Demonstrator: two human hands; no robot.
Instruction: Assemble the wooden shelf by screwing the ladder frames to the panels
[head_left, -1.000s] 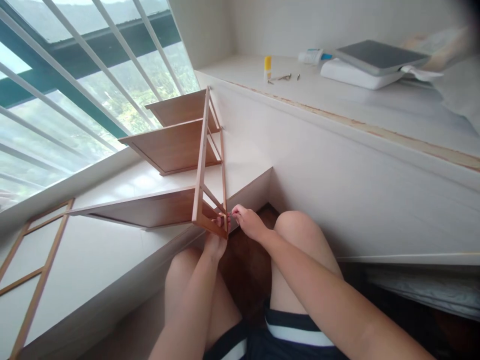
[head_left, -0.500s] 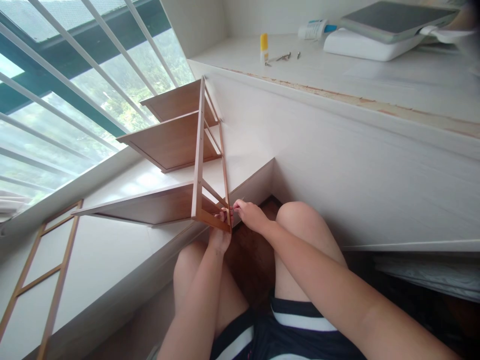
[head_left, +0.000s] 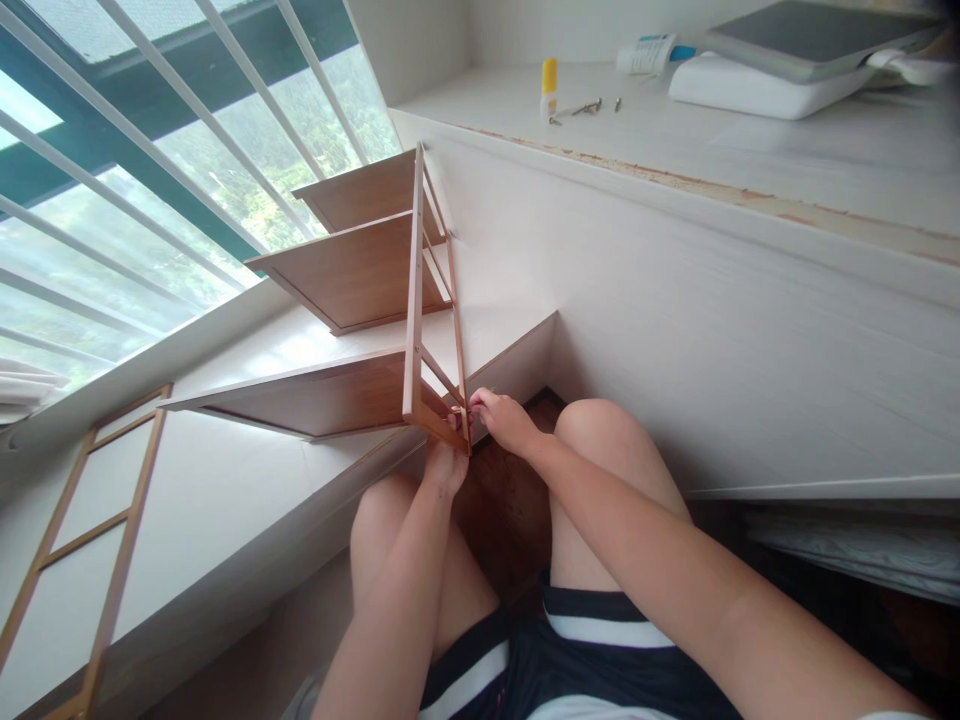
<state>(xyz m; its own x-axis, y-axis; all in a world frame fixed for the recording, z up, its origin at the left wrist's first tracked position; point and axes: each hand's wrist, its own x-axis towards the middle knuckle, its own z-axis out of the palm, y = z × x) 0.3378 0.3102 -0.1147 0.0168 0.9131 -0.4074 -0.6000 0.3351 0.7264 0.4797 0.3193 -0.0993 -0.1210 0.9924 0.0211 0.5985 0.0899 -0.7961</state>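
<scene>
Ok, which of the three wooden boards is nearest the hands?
The lowest board in view; the middle board and top board join the frame farther up.

A white counter fills the upper right of the frame, its front edge chipped and brownish; on it a yellow-capped stick stands upright, with loose screws lying just beside it and a small metal piece a little to their right. Behind these, a blue-capped bottle lies on its side, near a flat white box farther right. At left, a white ledge carries a wooden rack and, at lower left, a flat frame.
</scene>
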